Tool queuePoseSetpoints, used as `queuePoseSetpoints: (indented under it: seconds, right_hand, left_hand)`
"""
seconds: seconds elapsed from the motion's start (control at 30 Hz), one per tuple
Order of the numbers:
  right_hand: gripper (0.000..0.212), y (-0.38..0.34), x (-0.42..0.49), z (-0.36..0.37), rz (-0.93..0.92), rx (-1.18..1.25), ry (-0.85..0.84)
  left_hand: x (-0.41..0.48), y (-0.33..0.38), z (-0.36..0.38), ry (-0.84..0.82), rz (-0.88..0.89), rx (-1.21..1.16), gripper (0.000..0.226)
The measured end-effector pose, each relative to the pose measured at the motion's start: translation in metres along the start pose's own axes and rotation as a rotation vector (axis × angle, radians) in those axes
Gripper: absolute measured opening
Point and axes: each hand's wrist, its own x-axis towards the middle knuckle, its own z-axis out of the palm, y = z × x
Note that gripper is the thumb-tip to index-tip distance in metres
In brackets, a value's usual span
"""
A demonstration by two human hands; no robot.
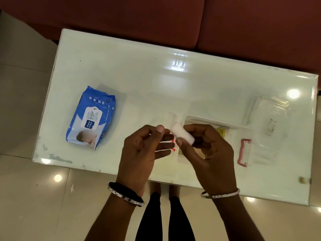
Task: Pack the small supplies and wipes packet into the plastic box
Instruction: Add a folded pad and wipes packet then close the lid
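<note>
A white bandage roll [182,134] is held above the table between both hands. My right hand [211,150] grips the roll's right end, and my left hand [147,146] pinches its loose strip from the left. Under my right hand stands the clear plastic box [231,127] with a pink latch [243,153]; a small yellow item [222,132] lies inside it. The blue wipes packet [93,119] lies flat on the table, well to the left of both hands. Part of the box's inside is hidden by my right hand.
The clear lid [271,115] lies on the white glass table [156,80] behind and right of the box. A red sofa [173,18] runs along the far edge. The tiled floor [26,197] surrounds the table, and my legs stand at its near edge.
</note>
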Motion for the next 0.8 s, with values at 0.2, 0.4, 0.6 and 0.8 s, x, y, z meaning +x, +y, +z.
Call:
queuePoseSetpoints:
  seconds: [0.2, 0.4, 0.6, 0.8]
  right_hand:
    - [0.018, 0.005, -0.008, -0.022, 0.235, 0.391, -0.120]
    - [0.026, 0.012, -0.019, -0.039, 0.247, 0.403, -0.177]
    - [0.024, 0.013, -0.025, -0.049, 0.220, 0.326, -0.157]
    - [0.023, 0.015, -0.025, -0.055, 0.268, 0.456, -0.094]
  left_hand:
    - [-0.006, -0.004, -0.009, -0.068, 0.209, 0.428, 0.044]
    - [-0.012, -0.008, 0.009, -0.450, 0.128, 0.286, 0.043]
    - [-0.018, -0.018, 0.025, -0.290, 0.164, 0.227, 0.028]
    - [-0.024, -0.021, 0.031, -0.292, 0.074, 0.047, 0.037]
